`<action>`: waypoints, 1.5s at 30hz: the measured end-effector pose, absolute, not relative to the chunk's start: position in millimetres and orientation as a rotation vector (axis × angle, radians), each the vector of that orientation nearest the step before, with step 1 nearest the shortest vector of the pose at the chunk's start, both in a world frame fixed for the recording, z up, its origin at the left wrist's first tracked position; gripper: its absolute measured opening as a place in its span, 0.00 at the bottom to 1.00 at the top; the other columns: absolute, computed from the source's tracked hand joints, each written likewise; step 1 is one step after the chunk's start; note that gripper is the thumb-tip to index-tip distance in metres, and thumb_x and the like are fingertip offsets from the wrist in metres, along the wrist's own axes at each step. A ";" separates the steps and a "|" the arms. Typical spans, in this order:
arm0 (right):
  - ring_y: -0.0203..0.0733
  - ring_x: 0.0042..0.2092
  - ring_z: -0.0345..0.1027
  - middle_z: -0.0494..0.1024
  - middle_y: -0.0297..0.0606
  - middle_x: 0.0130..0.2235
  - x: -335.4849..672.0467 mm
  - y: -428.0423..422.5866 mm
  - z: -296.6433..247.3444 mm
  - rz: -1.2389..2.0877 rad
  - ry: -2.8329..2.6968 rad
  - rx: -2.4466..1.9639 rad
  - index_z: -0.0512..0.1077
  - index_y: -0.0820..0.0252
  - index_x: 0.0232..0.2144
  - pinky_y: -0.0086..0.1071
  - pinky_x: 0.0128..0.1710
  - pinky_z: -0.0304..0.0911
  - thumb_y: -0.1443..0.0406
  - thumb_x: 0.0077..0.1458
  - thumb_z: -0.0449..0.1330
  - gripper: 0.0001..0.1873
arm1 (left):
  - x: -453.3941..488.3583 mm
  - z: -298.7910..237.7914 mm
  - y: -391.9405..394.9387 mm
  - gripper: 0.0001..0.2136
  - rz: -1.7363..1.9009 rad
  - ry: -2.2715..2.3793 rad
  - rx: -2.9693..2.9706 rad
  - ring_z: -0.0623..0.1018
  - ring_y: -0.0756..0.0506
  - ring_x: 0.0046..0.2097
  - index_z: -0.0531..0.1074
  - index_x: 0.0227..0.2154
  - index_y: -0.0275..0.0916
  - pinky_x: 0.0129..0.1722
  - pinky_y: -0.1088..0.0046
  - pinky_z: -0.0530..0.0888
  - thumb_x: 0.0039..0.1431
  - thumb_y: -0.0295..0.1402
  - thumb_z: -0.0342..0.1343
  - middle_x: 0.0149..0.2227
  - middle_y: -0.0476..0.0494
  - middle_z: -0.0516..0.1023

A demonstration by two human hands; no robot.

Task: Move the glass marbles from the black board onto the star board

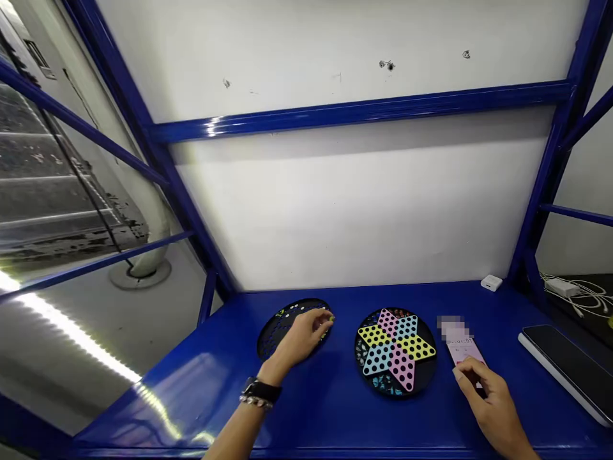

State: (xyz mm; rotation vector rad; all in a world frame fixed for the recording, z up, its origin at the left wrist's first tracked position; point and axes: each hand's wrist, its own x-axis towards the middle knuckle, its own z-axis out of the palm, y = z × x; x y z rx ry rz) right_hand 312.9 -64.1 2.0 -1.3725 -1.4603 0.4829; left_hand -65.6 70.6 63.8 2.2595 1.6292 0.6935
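Observation:
My left hand (304, 335) reaches over a round black tray (272, 333) that holds small marbles, its fingers curled down into it; what they pinch is too small to make out. To the right lies a round Chinese checkers board (395, 349) with a star of pink, yellow and light-blue points. My right hand (486, 396) rests on the near end of a pink card (462, 348) that lies flat beside the board, fingers bent on the card.
Everything sits on a blue metal shelf (335, 409) inside a blue rack against a white wall. A small white box (491, 282) stands at the back right. A dark flat device (569, 369) lies at the right edge, with white cables (582, 295) behind it.

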 end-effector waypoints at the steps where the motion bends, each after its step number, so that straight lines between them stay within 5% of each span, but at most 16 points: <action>1: 0.37 0.27 0.66 0.72 0.34 0.24 313.2 -64.2 2.3 0.480 -1.463 -1.374 0.74 0.57 0.24 0.25 0.28 0.65 0.50 0.58 0.56 0.20 | -39.2 66.9 68.0 0.15 0.706 1.534 2.295 0.78 0.45 0.38 0.77 0.41 0.41 0.41 0.71 0.73 0.62 0.42 0.50 0.38 0.44 0.81; 8: 0.40 0.29 0.69 0.75 0.37 0.27 320.0 -61.6 -2.4 0.519 -1.482 -1.365 0.75 0.58 0.27 0.25 0.28 0.68 0.50 0.56 0.60 0.18 | 114.1 56.4 79.1 0.10 0.462 1.229 2.578 0.79 0.43 0.42 0.79 0.42 0.41 0.42 0.70 0.74 0.60 0.32 0.55 0.42 0.40 0.80; 14: 0.40 0.29 0.69 0.77 0.38 0.30 321.7 -60.3 -5.5 0.513 -1.449 -1.340 0.75 0.59 0.26 0.25 0.28 0.68 0.49 0.52 0.63 0.18 | 149.0 45.2 94.9 0.08 0.378 1.071 2.640 0.80 0.42 0.42 0.81 0.37 0.44 0.40 0.71 0.75 0.54 0.29 0.63 0.41 0.43 0.81; 20: 0.40 0.29 0.71 0.76 0.36 0.27 320.6 -63.4 -2.0 0.538 -1.487 -1.352 0.75 0.58 0.26 0.25 0.29 0.69 0.51 0.52 0.63 0.17 | 132.4 48.9 88.7 0.12 0.547 0.969 2.361 0.81 0.46 0.40 0.78 0.43 0.40 0.42 0.72 0.75 0.55 0.30 0.63 0.42 0.44 0.81; 26: 0.40 0.29 0.71 0.77 0.37 0.27 321.2 -60.6 -3.4 0.513 -1.498 -1.361 0.74 0.58 0.25 0.24 0.28 0.68 0.49 0.55 0.59 0.19 | 95.2 50.7 78.4 0.12 0.678 1.042 2.472 0.76 0.45 0.51 0.76 0.47 0.47 0.53 0.69 0.71 0.61 0.35 0.58 0.53 0.46 0.75; 34: 0.38 0.24 0.67 0.75 0.35 0.24 316.2 -69.7 0.4 0.542 -1.465 -1.434 0.74 0.56 0.24 0.25 0.23 0.66 0.49 0.55 0.58 0.20 | -88.2 42.9 60.8 0.16 0.536 1.938 2.191 0.77 0.45 0.40 0.71 0.50 0.43 0.45 0.67 0.73 0.64 0.42 0.48 0.48 0.43 0.75; 45: 0.37 0.23 0.65 0.73 0.34 0.23 318.6 -69.6 -9.2 0.540 -1.515 -1.459 0.74 0.56 0.24 0.24 0.22 0.65 0.49 0.56 0.58 0.19 | -98.8 34.6 52.2 0.11 0.402 1.806 2.227 0.78 0.45 0.40 0.74 0.38 0.43 0.37 0.72 0.69 0.64 0.40 0.48 0.38 0.48 0.80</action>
